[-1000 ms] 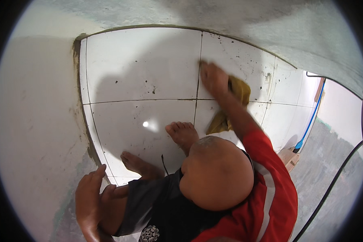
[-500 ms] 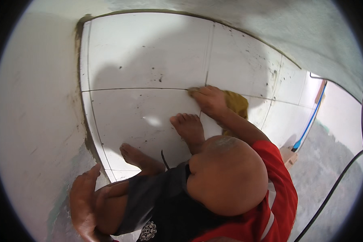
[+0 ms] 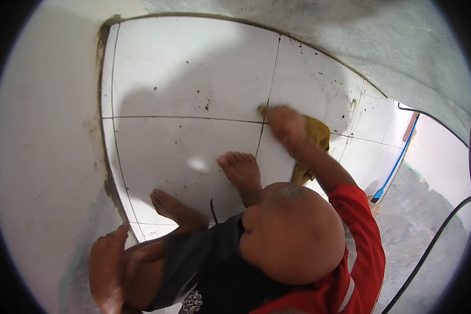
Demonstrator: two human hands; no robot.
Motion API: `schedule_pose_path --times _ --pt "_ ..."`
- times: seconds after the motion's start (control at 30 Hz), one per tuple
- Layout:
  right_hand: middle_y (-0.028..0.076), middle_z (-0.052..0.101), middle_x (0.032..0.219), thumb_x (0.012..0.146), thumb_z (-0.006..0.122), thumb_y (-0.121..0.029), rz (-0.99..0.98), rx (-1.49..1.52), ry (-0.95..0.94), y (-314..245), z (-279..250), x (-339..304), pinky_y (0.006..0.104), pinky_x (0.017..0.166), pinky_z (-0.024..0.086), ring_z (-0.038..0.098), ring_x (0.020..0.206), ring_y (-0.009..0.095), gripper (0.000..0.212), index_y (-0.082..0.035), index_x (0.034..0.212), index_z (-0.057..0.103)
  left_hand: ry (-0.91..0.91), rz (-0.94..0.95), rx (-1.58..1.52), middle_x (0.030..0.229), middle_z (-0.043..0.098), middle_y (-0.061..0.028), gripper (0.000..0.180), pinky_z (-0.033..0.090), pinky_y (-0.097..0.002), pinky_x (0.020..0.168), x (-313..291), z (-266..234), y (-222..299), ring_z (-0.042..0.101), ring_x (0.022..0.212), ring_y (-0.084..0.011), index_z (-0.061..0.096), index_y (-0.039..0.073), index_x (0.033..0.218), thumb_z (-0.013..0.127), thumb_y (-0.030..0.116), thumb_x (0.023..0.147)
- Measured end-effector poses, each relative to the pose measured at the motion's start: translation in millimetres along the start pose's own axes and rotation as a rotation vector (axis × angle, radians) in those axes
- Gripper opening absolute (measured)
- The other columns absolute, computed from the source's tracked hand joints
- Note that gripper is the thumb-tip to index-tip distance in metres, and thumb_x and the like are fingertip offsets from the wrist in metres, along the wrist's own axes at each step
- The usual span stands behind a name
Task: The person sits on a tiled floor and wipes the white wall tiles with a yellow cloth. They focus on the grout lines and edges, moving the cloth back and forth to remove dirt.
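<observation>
My right hand (image 3: 287,125) is closed on a mustard-brown cloth (image 3: 318,135), pressing it to the white floor tiles (image 3: 157,63). A bit of the cloth shows past the fingertips, where two dark joint lines cross. The rest hangs out beside my wrist. The hand is slightly blurred. Over at the lower left, my left hand (image 3: 107,269) rests on my bent left knee with its fingers stretched out and nothing in them. Dark specks lie scattered over the tiles.
My bare feet (image 3: 240,168) stand on the tiles, below my bent right knee (image 3: 293,235). Rough plastered walls (image 3: 42,131) border the floor at left and far side. At the right lie a blue stick-like tool (image 3: 397,159) and a black cable (image 3: 429,254).
My right hand has slid to the right with the cloth, from along the joint line to where the lines cross. The left hand stays on the knee. The view has shifted slightly.
</observation>
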State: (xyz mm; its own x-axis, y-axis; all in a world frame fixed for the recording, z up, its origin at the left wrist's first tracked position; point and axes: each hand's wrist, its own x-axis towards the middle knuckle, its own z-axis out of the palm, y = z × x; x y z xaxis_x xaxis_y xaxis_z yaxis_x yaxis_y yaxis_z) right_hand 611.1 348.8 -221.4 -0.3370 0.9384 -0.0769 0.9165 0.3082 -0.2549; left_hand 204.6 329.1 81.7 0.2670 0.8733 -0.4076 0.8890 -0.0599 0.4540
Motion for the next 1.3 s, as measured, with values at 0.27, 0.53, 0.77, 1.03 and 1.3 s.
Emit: schedule_pose_path --times 0.27,0.53,0.77,1.03,1.3 --pt "0.006 0.059 0.074 0.086 0.062 -0.010 -0.061 0.174 -0.095 -1 -5 -36 0.0407 0.060 0.053 0.061 0.070 0.028 0.016 -0.015 0.099 0.070 -0.177 -0.102 0.032 0.109 0.066 -0.0161 0.053 0.052 -0.0398 0.087 9 -6 -17 0.065 0.101 -0.0306 0.062 -0.001 0.127 0.071 -0.005 0.075" --pt "0.007 0.059 0.073 0.089 0.061 -0.012 0.012 -0.017 -0.027 6 19 -26 0.0430 0.054 0.050 0.061 0.069 0.027 0.008 -0.013 0.090 0.068 -0.242 -0.175 -0.022 0.106 0.066 -0.0170 0.056 0.051 -0.0412 0.088 25 -5 -1 0.064 0.100 -0.0328 0.061 0.003 0.130 0.073 0.000 0.076" --pt "0.006 0.061 0.076 0.088 0.061 -0.011 0.111 0.116 0.092 20 -17 23 0.0426 0.060 0.055 0.063 0.073 0.029 0.020 -0.018 0.104 0.071 -0.285 -0.144 0.018 0.108 0.065 -0.0178 0.056 0.050 -0.0400 0.088 18 2 -17 0.063 0.102 -0.0329 0.060 0.002 0.131 0.073 0.003 0.077" --pt "0.005 0.060 0.076 0.084 0.062 -0.013 -0.020 0.220 -0.082 -29 5 -65 0.0417 0.059 0.054 0.063 0.072 0.028 0.020 -0.018 0.102 0.069 -0.267 -0.131 0.011 0.106 0.065 -0.0186 0.058 0.050 -0.0420 0.086 6 -4 -24 0.064 0.100 -0.0341 0.060 0.002 0.131 0.072 -0.001 0.074" --pt "0.012 0.063 0.085 0.092 0.058 -0.013 0.299 0.061 0.286 58 -18 107 0.0452 0.069 0.054 0.065 0.082 0.034 0.020 -0.015 0.108 0.070 -0.221 -0.033 0.031 0.104 0.065 -0.0175 0.061 0.050 -0.0420 0.085 18 -1 -17 0.064 0.098 -0.0349 0.060 0.003 0.130 0.072 -0.002 0.070"
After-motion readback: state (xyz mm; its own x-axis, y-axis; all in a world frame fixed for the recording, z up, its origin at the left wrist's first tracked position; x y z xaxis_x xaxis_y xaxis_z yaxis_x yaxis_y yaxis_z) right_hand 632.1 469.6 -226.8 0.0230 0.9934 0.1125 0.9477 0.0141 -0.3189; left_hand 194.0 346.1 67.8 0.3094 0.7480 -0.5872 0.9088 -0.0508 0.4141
